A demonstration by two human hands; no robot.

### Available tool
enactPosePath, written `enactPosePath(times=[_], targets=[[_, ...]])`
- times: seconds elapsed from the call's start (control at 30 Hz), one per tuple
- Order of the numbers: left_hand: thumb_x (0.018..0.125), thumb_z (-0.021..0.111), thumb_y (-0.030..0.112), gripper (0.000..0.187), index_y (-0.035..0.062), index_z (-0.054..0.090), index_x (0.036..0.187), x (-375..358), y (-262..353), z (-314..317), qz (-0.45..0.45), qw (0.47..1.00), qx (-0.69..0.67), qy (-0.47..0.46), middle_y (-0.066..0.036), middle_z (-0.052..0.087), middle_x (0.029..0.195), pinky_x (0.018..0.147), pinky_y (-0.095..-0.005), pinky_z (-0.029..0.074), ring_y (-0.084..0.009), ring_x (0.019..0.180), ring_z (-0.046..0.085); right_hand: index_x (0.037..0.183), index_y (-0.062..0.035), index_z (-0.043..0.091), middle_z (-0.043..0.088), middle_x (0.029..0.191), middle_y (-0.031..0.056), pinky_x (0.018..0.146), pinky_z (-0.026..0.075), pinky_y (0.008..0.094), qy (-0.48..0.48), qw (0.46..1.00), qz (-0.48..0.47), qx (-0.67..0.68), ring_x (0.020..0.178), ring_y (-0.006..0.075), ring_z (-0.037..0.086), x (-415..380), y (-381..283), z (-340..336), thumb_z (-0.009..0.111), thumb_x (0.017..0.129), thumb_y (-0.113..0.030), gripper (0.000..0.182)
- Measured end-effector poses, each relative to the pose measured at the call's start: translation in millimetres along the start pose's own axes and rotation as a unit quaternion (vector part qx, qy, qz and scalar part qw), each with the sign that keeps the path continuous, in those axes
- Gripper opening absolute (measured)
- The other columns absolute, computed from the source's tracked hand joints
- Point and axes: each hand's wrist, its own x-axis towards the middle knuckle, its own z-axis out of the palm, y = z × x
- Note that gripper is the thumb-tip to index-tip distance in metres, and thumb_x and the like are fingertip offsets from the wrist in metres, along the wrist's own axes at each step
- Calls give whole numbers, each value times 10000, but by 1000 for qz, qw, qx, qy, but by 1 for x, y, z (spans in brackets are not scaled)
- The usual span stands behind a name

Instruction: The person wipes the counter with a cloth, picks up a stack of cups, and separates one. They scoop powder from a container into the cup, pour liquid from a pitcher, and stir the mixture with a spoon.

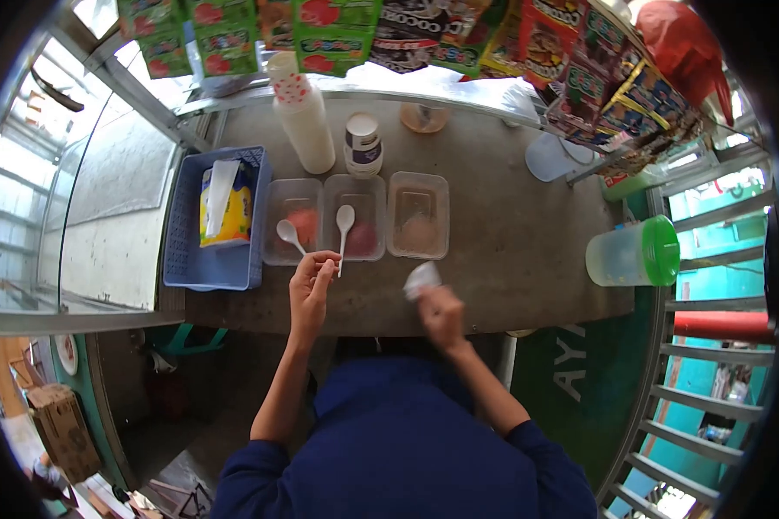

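Observation:
My left hand (310,290) is closed in a pinch in front of the plastic containers. A white plastic spoon (345,218) rises bowl-up from its fingertips, and another white spoon (288,232) slants up to the left from the same fingers. My right hand (442,317), a little blurred, is closed around a crumpled white tissue (421,280) over the table's front part. Beyond the hands stand a clear container with orange-pink contents (304,227), one with dark pink contents (363,238), and a third with pale brownish contents (419,233).
A blue basket (172,251) at left holds a yellow tissue pack (236,206). Behind the containers are stacked cups (305,130) and a white-lidded jar (363,145). A green-lidded jug (616,257) stands right. Drink sachets (333,35) hang overhead.

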Motion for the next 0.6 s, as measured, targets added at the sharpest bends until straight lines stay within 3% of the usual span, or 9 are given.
enactPosePath(times=[0.07, 0.17, 0.3, 0.6], targets=[[927, 511, 166, 178, 27, 607, 985, -6, -1, -5, 1, 1000, 6, 20, 0, 593, 879, 712, -186, 384, -46, 805, 514, 976, -7, 648, 640, 956, 160, 794, 479, 386, 109, 992, 46, -52, 884, 316, 607, 11, 35, -16, 586, 749, 31, 239], [928, 500, 180, 201, 25, 614, 985, -20, -7, -13, -5, 999, 17, 34, -22, 614, 920, 725, -218, 418, -81, 837, 563, 1036, -3, 633, 623, 1045, 159, 873, 456, 387, 46, 993, 10, -110, 1006, 310, 576, 10, 56, -18, 567, 737, 53, 311], [928, 498, 181, 203, 26, 613, 992, -33, -6, -22, -7, 998, 19, 63, -25, 614, 924, 724, -218, 418, -83, 837, 563, 1084, 12, 606, 581, 1166, 142, 1006, 380, 390, 38, 993, -39, -105, 1135, 307, 508, 13, 43, 11, 512, 732, 73, 370], [907, 533, 131, 148, 29, 606, 985, -40, -8, -13, -19, 997, 1, 74, -8, 588, 859, 702, -192, 396, -59, 791, 521, 1126, 15, 596, 571, 1199, 161, 997, 390, 378, 12, 996, -43, -76, 1149, 315, 512, 22, 27, 28, 510, 739, 85, 403]])
